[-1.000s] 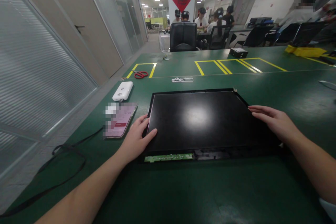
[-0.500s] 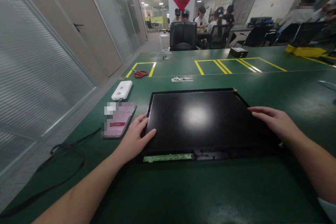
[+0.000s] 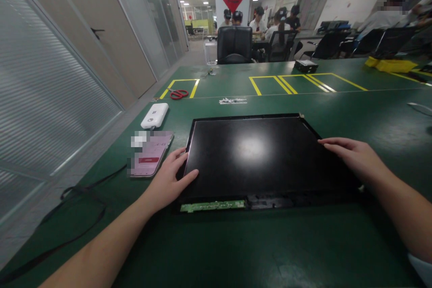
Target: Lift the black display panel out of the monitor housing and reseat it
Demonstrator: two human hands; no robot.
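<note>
A black LCD screen panel (image 3: 270, 162) lies flat on the green table in front of me. A narrow green circuit board (image 3: 212, 206) runs along the left part of its near edge. My left hand (image 3: 170, 177) grips the panel's left side, its thumb over the dark surface and its fingers at the outer edge. On the opposite side, my right hand (image 3: 354, 155) holds the right edge, with thumb and fingers close together near the far corner. The fingers' undersides are hidden from view.
Left of the panel lie a phone (image 3: 151, 155), a white power bank (image 3: 155, 115) and a black strap (image 3: 81, 189). Beyond are red-handled scissors (image 3: 178, 94), white scraps (image 3: 232, 101) and a black box (image 3: 305, 66). Several people sit farther back.
The whole view has shifted slightly to the left. Both hands keep their hold on the panel's sides, with no clear movement of the panel on the table.
</note>
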